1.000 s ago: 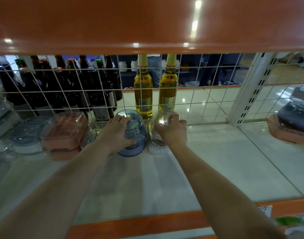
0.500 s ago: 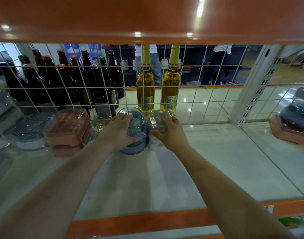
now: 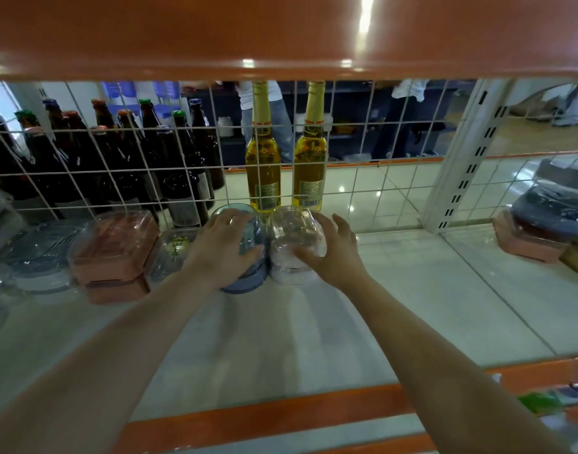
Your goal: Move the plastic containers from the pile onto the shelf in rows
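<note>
In the head view, both hands reach to the back of the white shelf [image 3: 412, 306], each on a stack of containers. The left hand [image 3: 220, 249] curls its fingers over the top of the blue-tinted container stack [image 3: 251, 257]. The right hand [image 3: 335, 253] cups the side of the clear container stack [image 3: 292, 244], thumb on its front, fingers loosely spread. The two stacks touch, just in front of the wire grid [image 3: 363, 178].

Left of the blue stack lies a low clear container [image 3: 173, 250], then two pink containers [image 3: 114, 253] stacked, then blurred clear ones. Beyond the right upright, another pink container [image 3: 530, 240] sits well apart.

Behind the grid stand two yellow bottles [image 3: 263, 165] and a cluster of about ten dark bottles [image 3: 123, 158].
</note>
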